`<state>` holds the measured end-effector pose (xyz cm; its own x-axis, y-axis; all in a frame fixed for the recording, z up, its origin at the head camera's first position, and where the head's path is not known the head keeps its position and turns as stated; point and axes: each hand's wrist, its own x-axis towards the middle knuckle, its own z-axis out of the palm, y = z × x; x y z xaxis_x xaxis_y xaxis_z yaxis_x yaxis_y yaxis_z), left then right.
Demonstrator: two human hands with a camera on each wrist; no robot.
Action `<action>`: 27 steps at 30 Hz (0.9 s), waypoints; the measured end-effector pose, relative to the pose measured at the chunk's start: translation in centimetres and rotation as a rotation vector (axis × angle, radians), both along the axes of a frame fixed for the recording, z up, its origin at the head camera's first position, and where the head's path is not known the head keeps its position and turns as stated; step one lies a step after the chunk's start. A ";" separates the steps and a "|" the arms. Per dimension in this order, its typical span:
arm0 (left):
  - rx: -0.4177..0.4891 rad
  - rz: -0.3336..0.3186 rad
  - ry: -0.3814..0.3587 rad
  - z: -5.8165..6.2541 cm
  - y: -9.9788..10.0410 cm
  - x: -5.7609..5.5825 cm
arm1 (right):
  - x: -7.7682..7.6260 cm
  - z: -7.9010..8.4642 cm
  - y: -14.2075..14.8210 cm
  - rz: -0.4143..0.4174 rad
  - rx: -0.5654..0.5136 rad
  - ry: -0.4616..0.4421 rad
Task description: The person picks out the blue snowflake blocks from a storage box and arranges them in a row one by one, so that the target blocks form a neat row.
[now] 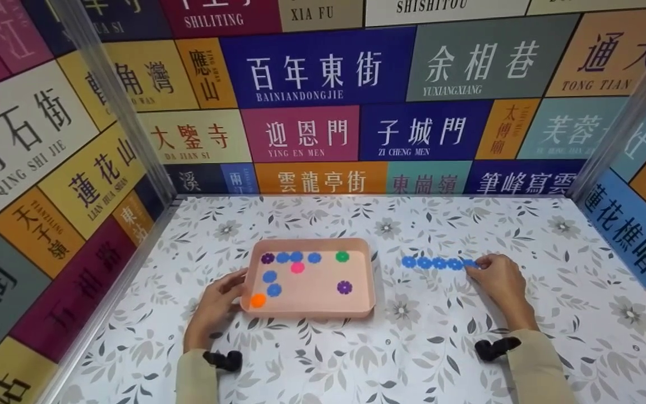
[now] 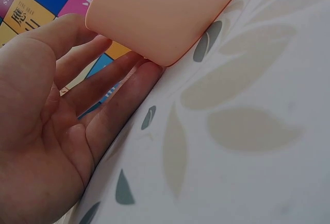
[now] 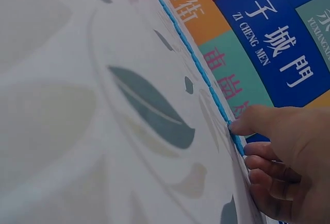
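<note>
A pale pink tray (image 1: 312, 303) lies on the table with small flower-shaped plastic discs inside. My left hand (image 1: 216, 306) is at its left end. In the left wrist view, the fingers (image 2: 129, 90) reach to the tray wall (image 2: 154, 23) and touch it, loosely extended. To the right of the tray, a straight row of linked blue flower-shaped discs (image 1: 439, 263) lies flat on the table. My right hand (image 1: 499, 283) pinches the right end of this row. Its thumb (image 3: 252, 121) presses on the blue strip (image 3: 196, 62) in the right wrist view; the fingertips partly hide the end disc.
In the tray are several blue discs (image 1: 274, 290), an orange disc (image 1: 258, 301), a pink disc (image 1: 298, 267), a green disc (image 1: 342, 256) and two purple discs (image 1: 345, 287). Printed panels (image 1: 317, 73) enclose the leaf-patterned table (image 1: 413, 359) at the back and sides.
</note>
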<state>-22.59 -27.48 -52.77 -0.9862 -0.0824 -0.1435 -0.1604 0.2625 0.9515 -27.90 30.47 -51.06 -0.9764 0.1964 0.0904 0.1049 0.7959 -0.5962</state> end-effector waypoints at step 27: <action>-0.008 0.008 0.013 -0.1 0.1 -0.1 | 0.5 4.1 -3.0 0.133 -0.098 0.034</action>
<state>-22.67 -27.38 -52.90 -0.9872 -0.0917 -0.1302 -0.1505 0.2687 0.9514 -27.39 27.52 -46.94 -0.9910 0.0750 0.1108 -0.0194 0.7390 -0.6734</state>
